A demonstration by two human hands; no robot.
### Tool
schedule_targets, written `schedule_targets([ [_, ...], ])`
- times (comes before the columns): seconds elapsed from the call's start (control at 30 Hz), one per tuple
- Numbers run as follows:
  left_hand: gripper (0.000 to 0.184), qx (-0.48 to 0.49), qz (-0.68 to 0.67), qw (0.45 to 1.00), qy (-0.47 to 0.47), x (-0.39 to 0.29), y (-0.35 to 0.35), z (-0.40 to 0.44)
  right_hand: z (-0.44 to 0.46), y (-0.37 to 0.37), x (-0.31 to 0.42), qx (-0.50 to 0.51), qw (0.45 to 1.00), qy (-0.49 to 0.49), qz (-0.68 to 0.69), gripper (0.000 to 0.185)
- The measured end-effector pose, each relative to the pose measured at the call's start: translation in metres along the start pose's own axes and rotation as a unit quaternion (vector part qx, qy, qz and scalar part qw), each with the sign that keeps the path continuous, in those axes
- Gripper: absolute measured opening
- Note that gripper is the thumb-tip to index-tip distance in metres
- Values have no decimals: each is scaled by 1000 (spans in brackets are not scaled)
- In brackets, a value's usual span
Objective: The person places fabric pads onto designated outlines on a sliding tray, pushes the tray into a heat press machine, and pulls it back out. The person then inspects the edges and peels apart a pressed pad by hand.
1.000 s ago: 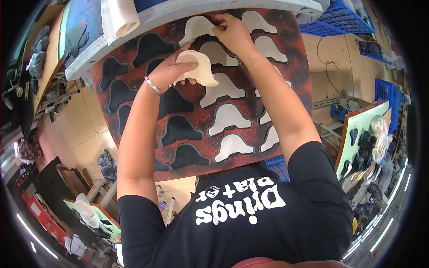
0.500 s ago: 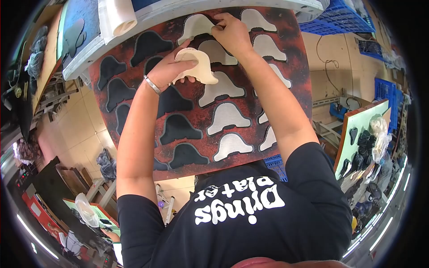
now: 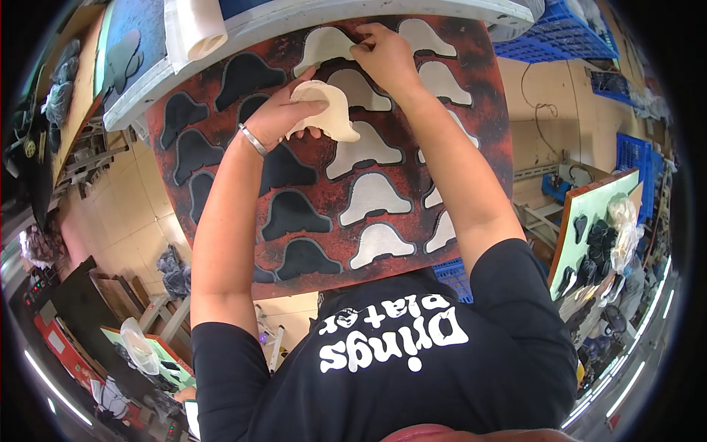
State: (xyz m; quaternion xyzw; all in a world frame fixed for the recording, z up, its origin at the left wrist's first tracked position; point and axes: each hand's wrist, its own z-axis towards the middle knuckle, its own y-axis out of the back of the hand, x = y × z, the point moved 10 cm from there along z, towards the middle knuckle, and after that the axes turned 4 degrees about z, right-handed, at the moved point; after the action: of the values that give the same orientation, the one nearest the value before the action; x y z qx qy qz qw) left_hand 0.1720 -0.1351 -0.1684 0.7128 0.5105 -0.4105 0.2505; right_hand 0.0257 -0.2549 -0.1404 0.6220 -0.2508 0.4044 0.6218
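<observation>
A small stack of cream curved pieces [image 3: 336,116] is gripped in my left hand [image 3: 283,116], thumb on top and fingers beneath. My right hand [image 3: 384,59] is at the far side of the red-and-black board [image 3: 294,158], its fingertips pinched at the right edge of a cream piece [image 3: 322,48] lying there. Whether the fingertips hold that edge is too small to tell. Cream pieces with dark borders, such as one [image 3: 375,197] near the middle, lie in columns on the right. Black pieces [image 3: 294,214] lie in columns on the left.
A pale metal edge [image 3: 309,20] runs beyond the board, with a white roll [image 3: 197,29] at its left. Blue crates [image 3: 556,33] stand at the upper right. A green panel [image 3: 589,221] with black parts is at the right. Part of another person's hand [image 3: 184,394] shows at lower left.
Both hands have stayed almost in place, the left still around the cream pieces. The view has shifted slightly. At lower left, another person's hand has come into view.
</observation>
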Motion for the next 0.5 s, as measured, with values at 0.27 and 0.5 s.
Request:
schedule_targets([
  [0.27,85,1,-5,1000,5,-1,-1,-1,-1,-4,4,11,1000,10,-24,40],
  [0.5,81,-9,-6,1000,5,-2,2,0,-2,-7,5,2,998,31,-57,38],
])
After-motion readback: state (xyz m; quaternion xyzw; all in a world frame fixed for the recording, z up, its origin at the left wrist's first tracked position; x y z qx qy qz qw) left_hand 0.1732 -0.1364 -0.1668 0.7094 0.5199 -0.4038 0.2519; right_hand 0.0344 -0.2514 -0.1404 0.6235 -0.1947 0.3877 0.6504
